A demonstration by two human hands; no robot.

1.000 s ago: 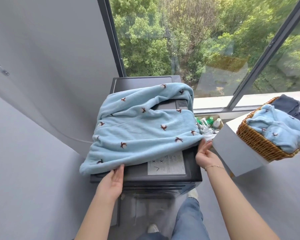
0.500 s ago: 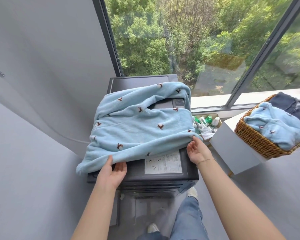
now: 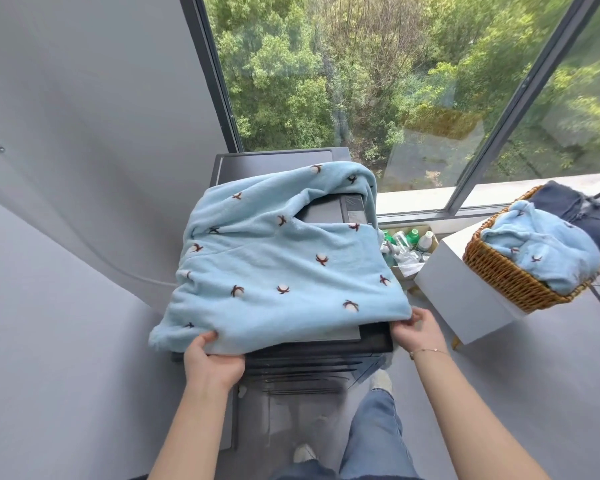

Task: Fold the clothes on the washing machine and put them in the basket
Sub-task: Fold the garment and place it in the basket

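**Both hands on the near hem, ready to fold**

The left hand [image 3: 212, 358] pinches the near-left edge of the light blue garment [image 3: 274, 271], thumb on top and fingers curled under the cloth. The garment lies spread over the top of the washing machine [image 3: 371, 341], its left corner hanging past the edge and its far part bunched in a loop that shows the dark lid beneath. The right hand [image 3: 418, 329] pinches the near-right corner of the same hem.

To fold cleanly, I would judge it best to lift both corners level, keep the hem taut between them, and carry it toward the far edge so the halves meet squarely; smoothing the bunched far part first would avoid trapping a lump.

Well to the right, the wicker basket [image 3: 506, 275] sits on a white box [image 3: 465, 299] and already holds a similar blue piece and something dark.
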